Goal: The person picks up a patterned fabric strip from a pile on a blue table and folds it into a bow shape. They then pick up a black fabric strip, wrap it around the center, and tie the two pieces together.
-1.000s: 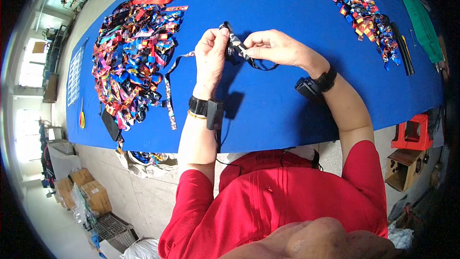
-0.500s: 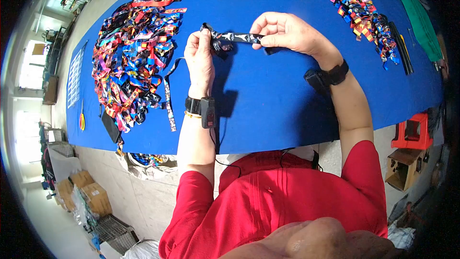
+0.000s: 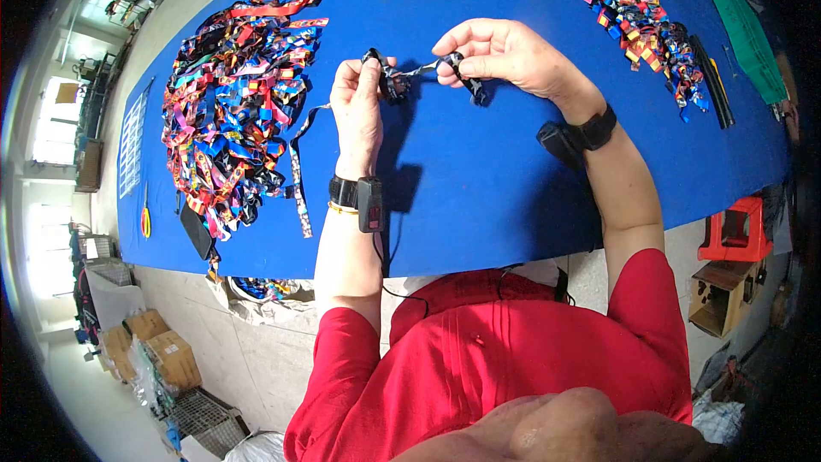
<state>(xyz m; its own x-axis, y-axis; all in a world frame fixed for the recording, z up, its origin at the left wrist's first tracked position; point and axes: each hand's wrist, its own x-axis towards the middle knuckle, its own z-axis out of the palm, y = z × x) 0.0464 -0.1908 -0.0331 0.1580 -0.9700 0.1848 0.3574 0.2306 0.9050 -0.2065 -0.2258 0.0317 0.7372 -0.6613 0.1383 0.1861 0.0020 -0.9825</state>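
Your left hand (image 3: 357, 111) is closed in a pinch, thumb against fingers, on the bunched part of a long, narrow black-and-white patterned fabric strap (image 3: 395, 85), just above the flat blue-covered table (image 3: 479, 192). The strap looks light, soft and limp, hard to break but quick to twist, and perhaps a little slick; that bunch seems a sound place to hold, pinched firmly so the folds don't slide. Between your hands the strap narrows into a twisted length. At the right, your right hand (image 3: 517, 60) has thumb and forefinger closed on its other folded part, the remaining fingers loosely curled. Gripping the flat faces near the fold should keep it from rolling.
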